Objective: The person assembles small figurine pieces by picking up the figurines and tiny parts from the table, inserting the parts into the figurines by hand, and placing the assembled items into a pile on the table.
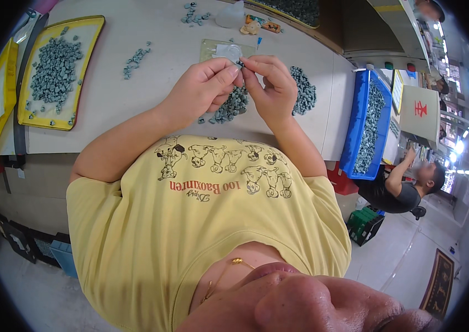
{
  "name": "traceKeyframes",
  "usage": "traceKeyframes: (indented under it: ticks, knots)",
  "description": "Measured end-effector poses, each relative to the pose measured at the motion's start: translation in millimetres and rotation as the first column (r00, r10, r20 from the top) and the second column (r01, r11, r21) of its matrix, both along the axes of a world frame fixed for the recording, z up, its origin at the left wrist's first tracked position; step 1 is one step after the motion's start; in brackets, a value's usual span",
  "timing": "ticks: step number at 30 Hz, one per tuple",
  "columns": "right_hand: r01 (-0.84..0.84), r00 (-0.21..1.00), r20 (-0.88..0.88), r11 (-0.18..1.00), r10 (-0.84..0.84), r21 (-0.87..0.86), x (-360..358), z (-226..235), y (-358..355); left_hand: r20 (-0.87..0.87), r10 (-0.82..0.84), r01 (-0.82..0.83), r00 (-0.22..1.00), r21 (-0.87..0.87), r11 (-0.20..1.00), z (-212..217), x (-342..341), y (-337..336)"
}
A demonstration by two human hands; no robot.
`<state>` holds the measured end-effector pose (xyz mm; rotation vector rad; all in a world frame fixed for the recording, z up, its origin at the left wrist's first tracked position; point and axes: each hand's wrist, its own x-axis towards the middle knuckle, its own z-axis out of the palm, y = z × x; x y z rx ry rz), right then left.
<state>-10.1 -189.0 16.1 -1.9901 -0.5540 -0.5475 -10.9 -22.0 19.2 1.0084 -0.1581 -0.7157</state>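
Over the middle of the bench [168, 33], the left hand [210, 84] and right hand [271, 83] come together almost tip to tip, both nearly closed in a pinch, thumb against forefinger, with a small dark piece [240, 63] held where the fingertips meet; its exact shape is too small to tell, and the other fingers of both hands are curled in; just beyond the fingertips lies a pale, see-through tray [208, 51] with something white on it, partly covered by the hands; below and between the hands spreads a pile of grey-green pieces [229, 109], partly hidden by them, and just right of the right hand is a second pile [304, 91] of the same kind; farther up the bench are a loose cluster [194, 15], a whitish translucent object [230, 15], a small tan figure [250, 26] and an orange packet [270, 25]; to the left, well apart from the hands, a short string of pieces [136, 60] lies before a yellow tray [98, 34] holding a broad heap [54, 72]; at the right, a long blue bin [351, 149] is filled with similar pieces; beyond it a co-worker [396, 191] in a dark top sits side-on, with a green crate [365, 226] on the floor nearby.
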Motion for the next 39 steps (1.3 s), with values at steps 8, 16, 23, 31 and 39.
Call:
traceKeyframes:
  ticks: [8,16,23,31,39]
  knots:
    - [-0.041,0.989,0.133,0.993,0.056,-0.109,2.0,0.2,-3.4,-0.035,0.022,-0.024,0.999,-0.047,0.999,-0.7,-2.7,-2.4]
    - [-0.075,0.996,0.045,0.997,0.075,-0.002,-1.1,0.0,-5.1,-0.218,-0.097,0.067,0.971,-0.14,0.988,1.2,3.8,2.0]
    - [-0.011,0.995,0.103,0.998,0.018,-0.069,-2.0,-1.1,-4.8,-0.263,-0.12,0.087,0.957,-0.133,0.987,1.1,3.6,1.3]
    - [0.025,0.995,0.096,0.995,-0.015,-0.098,-1.8,1.4,-3.5,-0.203,-0.075,0.054,0.976,-0.111,0.992,-0.5,5.5,0.6]
    - [-0.091,0.987,-0.126,0.994,0.097,0.055,-5.4,0.6,-8.3,0.128,0.034,-0.044,0.991,0.074,0.996,-1.4,2.6,2.6]
